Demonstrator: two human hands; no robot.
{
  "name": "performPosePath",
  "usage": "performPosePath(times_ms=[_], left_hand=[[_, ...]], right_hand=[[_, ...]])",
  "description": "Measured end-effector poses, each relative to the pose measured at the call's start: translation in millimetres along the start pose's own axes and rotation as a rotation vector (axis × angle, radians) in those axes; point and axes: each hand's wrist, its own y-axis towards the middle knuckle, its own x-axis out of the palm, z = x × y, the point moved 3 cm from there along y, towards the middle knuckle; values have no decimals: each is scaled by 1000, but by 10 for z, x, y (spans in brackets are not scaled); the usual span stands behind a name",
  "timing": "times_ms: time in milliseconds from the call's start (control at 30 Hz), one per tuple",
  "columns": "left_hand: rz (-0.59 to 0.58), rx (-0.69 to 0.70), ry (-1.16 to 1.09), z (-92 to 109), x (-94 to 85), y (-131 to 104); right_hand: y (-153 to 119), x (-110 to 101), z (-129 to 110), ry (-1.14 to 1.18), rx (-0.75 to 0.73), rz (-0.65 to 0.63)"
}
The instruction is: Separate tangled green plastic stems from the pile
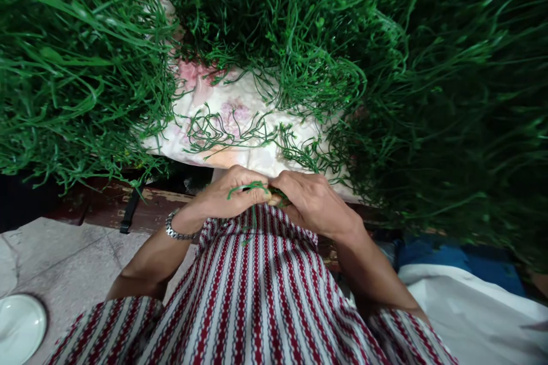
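Observation:
My left hand, with a metal watch band on its wrist, is closed on a thin green plastic-looking stem. Its fingertips meet those of my right hand in front of my body. That right hand is also pinched shut, and a bit of dark green stem shows between its fingers. How the pieces join is hidden by the fingers. Just beyond both hands, loose branching green stems lie on a flowered pale cloth.
Tall heaps of the same stems rise at the left, the far middle and the right. A worn wooden edge runs below the cloth. A white dish sits on the tiled floor; white fabric lies at right.

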Motion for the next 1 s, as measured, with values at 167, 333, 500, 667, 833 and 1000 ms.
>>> performPosePath(times_ms=[167, 333, 500, 667, 833, 1000], left_hand=[[-36, 24, -51, 30, 57, 9], [-89, 95, -119, 19, 81, -13], [-97, 126, -276, 34, 112, -20], [-13, 104, -386, 24, 134, -32], [99, 112, -466, -58, 175, -86], [99, 181, -591, -23, 190, -93]], right_hand=[[-13, 47, 23, 92, 27, 8], [-16, 57, 48, 519, -54, -9], [-7, 128, 73, 1010, 33, 65], [-25, 275, 44, 1303, 195, 168], [-48, 359, 11, 1490, 288, 317], [-56, 401, -82, 1692, 263, 362]])
